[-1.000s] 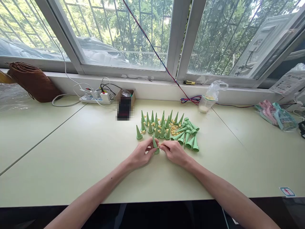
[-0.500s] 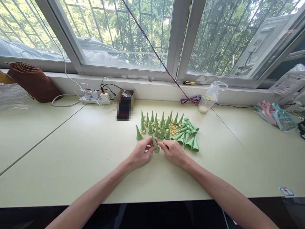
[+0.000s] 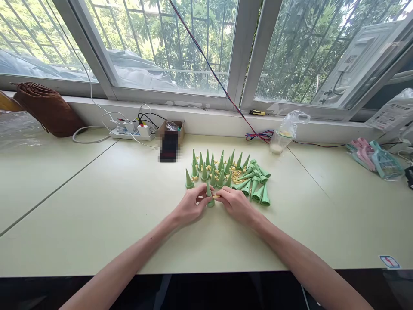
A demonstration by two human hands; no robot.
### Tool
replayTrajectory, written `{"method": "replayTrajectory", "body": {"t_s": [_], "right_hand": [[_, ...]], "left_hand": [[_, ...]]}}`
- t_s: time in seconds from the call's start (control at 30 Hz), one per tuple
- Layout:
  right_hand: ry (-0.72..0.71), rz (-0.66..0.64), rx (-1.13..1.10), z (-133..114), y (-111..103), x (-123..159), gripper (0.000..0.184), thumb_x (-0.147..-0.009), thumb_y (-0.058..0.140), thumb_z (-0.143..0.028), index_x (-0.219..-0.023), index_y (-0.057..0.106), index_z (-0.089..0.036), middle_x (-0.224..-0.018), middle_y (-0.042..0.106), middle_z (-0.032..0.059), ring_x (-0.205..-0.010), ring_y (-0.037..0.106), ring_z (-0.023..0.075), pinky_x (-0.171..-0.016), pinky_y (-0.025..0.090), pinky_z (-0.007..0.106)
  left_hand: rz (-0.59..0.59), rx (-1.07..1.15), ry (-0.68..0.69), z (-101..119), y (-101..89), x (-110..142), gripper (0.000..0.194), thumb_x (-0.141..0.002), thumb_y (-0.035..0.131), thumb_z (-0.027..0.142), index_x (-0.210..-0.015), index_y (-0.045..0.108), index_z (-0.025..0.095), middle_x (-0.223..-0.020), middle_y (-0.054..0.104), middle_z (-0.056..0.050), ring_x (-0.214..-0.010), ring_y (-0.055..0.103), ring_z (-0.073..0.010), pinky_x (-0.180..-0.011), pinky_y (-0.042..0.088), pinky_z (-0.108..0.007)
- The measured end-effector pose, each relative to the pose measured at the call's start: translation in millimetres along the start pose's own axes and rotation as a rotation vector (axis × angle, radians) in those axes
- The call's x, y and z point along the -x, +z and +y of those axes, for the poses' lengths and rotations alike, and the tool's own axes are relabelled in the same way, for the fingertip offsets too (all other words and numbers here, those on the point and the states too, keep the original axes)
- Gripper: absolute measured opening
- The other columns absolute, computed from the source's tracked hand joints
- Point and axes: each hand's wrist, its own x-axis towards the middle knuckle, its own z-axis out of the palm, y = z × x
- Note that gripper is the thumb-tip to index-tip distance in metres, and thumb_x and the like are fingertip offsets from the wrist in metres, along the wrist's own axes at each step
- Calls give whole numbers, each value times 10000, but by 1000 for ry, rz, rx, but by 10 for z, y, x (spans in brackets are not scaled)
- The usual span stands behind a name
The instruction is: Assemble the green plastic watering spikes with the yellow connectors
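My left hand [image 3: 193, 204] is closed around a green plastic cone spike [image 3: 209, 193], which stands nearly upright with its wide base down. My right hand [image 3: 235, 201] pinches a small yellow plastic piece [image 3: 216, 196], whose tip points at the side of that cone. Whether the tip is inside the cone, I cannot tell. Just behind my hands, several upright green cones [image 3: 204, 173] stand in loose rows, many with yellow pieces at their sides. Loose yellow pieces [image 3: 236, 174] lie in a heap beside them. More green cones [image 3: 257, 183] lie on their sides to the right.
Along the back of the pale table [image 3: 97, 219] are a power strip [image 3: 132, 134], a small cardboard box [image 3: 180, 132], coiled red-blue wire [image 3: 260, 136] and a plastic bag with a cup [image 3: 280, 140]. A brown pouch [image 3: 48, 113] lies left, pink and teal packages [image 3: 374, 157] right.
The cone in my left hand has turned from leaning left to nearly upright. The yellow piece in my right fingers shows more clearly now. The view has shifted slightly.
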Motion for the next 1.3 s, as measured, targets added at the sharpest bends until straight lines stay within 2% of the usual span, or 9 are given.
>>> {"method": "replayTrajectory", "body": {"t_s": [0.23,0.6,0.8,1.07,1.3], "right_hand": [[10,-32,-89,-27,-17,8,183,-1000,471,-223,-898,617,-180,-831,612,44,-709,559,151,-642,393,243],[31,-11,-140,-35,16,9,322,-989,427,-224,-674,481,-187,-646,502,-5,-590,428,125,-576,312,243],[56,-17,-161,-44,28,3,344,-996,392,-252,-664,456,-188,-612,477,-15,-562,416,113,-565,296,229],[101,-30,-129,-62,32,-9,403,-1008,341,-302,-628,410,-188,-573,480,-8,-526,411,106,-545,279,230],[126,-24,-120,-72,55,-17,447,-1022,323,-328,-610,426,-187,-560,505,-2,-507,430,104,-550,304,236]], "left_hand": [[-38,14,11,5,13,16,99,-910,514,223,-985,563,181,-840,608,-16,-721,572,-132,-631,498,-247],[-38,28,26,24,16,33,107,-914,519,247,-981,565,177,-830,609,-28,-774,609,-161,-657,523,-265],[-33,26,42,45,16,35,108,-909,526,240,-984,567,174,-864,636,-37,-712,577,-136,-623,513,-248],[-50,67,47,32,32,48,108,-920,514,230,-1009,545,177,-920,623,-49,-809,608,-156,-759,575,-309],[-50,78,49,24,39,60,88,-919,519,227,-994,531,182,-955,617,-56,-852,623,-168,-780,581,-319]]}}
